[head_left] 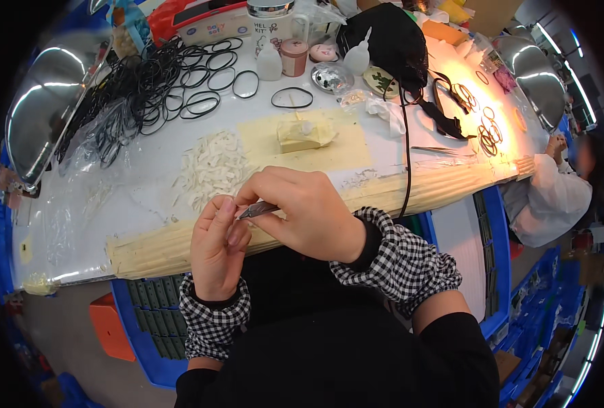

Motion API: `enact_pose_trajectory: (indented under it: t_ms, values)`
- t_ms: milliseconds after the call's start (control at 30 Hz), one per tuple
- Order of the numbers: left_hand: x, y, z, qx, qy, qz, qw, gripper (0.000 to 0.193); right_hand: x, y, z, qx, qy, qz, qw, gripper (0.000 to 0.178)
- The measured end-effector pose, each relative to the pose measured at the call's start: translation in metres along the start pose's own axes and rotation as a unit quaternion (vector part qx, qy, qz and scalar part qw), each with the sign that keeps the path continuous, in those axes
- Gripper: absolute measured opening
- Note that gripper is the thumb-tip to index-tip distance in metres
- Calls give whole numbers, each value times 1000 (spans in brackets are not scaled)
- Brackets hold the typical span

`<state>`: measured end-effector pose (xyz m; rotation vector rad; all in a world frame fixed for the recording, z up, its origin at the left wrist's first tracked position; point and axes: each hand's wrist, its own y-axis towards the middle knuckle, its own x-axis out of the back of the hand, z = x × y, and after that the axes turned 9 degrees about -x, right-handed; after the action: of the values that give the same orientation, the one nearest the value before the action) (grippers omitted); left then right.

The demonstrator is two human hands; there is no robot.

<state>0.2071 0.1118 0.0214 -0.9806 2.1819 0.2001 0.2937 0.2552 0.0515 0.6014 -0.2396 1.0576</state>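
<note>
Strips [213, 168], heaped white, and a yellow block [299, 145] lie beyond both hands [312, 207].

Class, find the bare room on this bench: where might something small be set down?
White tabletop lies bare between the black bands and the pale strip pile; so does the yellow sheet either side of the small block, beyond the right hand. Crowded: far left, under heaped bands, and the far middle, among bottles.

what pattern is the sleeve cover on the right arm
The right sleeve cover is black-and-white checked, seen in the head view.
</note>
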Motion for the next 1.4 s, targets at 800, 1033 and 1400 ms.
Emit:
enact_pose_trajectory:
  t_ms: [800,1033,1400]
  values:
    - [-13,4,-1,90,-42,85,991,23,20,-17,0,-23,-160,42,986,37]
    - [-20,-2,4,75,-37,108,991,19,24,-23,3,-23,-120,22,992,38]
    - [-3,-21,-1,47,-129,114,984,15,77,-63,3,-124,-117,-151,974,35]
